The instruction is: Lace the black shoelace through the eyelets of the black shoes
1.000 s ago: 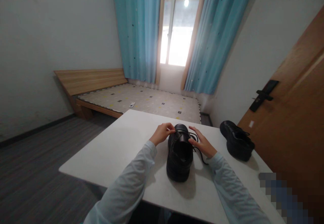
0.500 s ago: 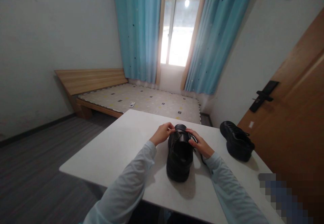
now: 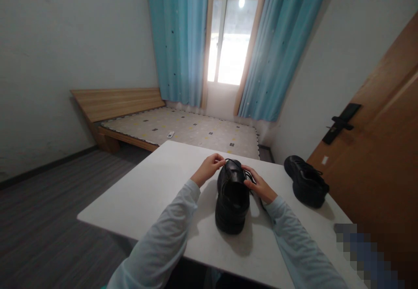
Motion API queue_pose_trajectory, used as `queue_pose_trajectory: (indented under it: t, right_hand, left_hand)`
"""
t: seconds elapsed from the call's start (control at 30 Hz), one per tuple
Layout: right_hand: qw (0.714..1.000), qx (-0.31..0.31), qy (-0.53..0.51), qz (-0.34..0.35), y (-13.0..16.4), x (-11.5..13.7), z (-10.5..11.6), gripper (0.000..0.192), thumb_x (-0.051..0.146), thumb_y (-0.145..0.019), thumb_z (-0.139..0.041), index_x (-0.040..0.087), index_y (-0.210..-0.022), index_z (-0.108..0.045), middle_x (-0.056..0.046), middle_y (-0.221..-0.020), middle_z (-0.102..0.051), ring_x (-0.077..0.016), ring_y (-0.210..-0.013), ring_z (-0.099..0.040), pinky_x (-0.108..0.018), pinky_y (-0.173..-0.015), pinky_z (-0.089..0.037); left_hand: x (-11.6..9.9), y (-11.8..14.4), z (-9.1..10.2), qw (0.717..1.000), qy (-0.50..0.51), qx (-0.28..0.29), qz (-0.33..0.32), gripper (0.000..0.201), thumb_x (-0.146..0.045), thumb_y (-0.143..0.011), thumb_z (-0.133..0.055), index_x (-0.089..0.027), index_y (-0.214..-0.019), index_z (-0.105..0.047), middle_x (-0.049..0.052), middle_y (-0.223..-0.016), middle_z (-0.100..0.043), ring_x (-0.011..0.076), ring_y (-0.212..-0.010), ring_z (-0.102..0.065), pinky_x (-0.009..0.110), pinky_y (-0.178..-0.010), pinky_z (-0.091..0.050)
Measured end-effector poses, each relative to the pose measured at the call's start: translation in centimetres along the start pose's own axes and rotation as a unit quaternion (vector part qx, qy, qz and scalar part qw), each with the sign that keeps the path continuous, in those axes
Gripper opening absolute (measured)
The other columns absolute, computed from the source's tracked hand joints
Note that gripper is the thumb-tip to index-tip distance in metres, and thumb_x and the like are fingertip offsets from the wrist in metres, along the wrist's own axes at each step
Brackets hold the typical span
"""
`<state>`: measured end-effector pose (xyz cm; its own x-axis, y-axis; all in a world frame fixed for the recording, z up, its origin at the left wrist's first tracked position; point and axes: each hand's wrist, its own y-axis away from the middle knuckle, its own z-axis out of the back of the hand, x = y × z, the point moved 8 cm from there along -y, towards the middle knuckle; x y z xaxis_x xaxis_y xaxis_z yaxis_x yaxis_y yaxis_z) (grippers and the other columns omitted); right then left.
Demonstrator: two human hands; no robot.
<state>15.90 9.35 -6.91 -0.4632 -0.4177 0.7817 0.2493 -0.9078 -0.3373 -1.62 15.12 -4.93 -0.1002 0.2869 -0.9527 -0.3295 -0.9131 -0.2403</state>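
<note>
A black lace-up shoe (image 3: pixel 231 212) stands on the white table (image 3: pixel 156 193), its heel towards me and its toe pointing away. My left hand (image 3: pixel 211 168) is closed in a pinch on a black shoelace (image 3: pixel 229 160) at the shoe's upper left, and a stretch of the lace arches over the front. On the other side, my right hand (image 3: pixel 261 188) grips the shoe's edge by the tongue, thumb and fingers against it. Loose lace hangs beside that hand; whether its fingers also hold lace I cannot tell.
A second black shoe (image 3: pixel 307 182) sits at the table's right edge, near a wooden door (image 3: pixel 369 149). Beyond the table is a bed (image 3: pixel 196 127) with a white remote (image 3: pixel 170 134) on it. Blue curtains (image 3: pixel 183 40) flank the window. A pixelated patch covers the lower right.
My left hand has drawn slightly up and left off the shoe, and the lace now shows lifted over the front. My right hand has barely moved.
</note>
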Motion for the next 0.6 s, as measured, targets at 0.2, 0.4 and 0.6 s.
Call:
queue_pose_trajectory:
  t: [0.2,0.4,0.6]
  right_hand:
    - [1.0,-0.003,-0.002,-0.008,0.1,0.0,0.1,0.07,0.064,-0.072,-0.052,0.021,-0.126,-0.042,-0.012,-0.133,-0.045,-0.0282,-0.127,-0.037,-0.046,-0.107,-0.025]
    - [1.0,-0.007,0.012,-0.02,0.2,0.1,0.3,0.072,0.065,-0.071,-0.052,0.021,-0.127,-0.041,-0.012,-0.134,-0.045,-0.03,-0.127,-0.037,-0.048,-0.106,-0.025]
    - [0.999,-0.004,0.035,-0.03,0.4,-0.6,0.4,0.069,0.064,-0.073,-0.052,0.023,-0.128,-0.041,-0.01,-0.135,-0.045,-0.0307,-0.127,-0.038,-0.05,-0.107,-0.023]
  left_hand:
    - [-0.9,0.4,0.1,0.998,0.059,-0.011,-0.015,0.022,-0.035,-0.073,-0.061,-0.015,-0.077,-0.053,0.001,-0.076,-0.058,0.0114,-0.073,-0.053,0.025,-0.07,-0.043]
    - [-1.2,0.7,0.5,0.972,0.233,-0.031,-0.025,0.028,-0.04,-0.074,-0.062,-0.016,-0.079,-0.048,0.002,-0.087,-0.057,0.0176,-0.098,-0.058,0.031,-0.084,-0.043]
    - [-1.9,0.7,0.9,0.943,0.328,-0.047,-0.034,0.029,-0.037,-0.072,-0.065,-0.017,-0.077,-0.045,0.0,-0.085,-0.055,0.019,-0.101,-0.059,0.033,-0.088,-0.043]
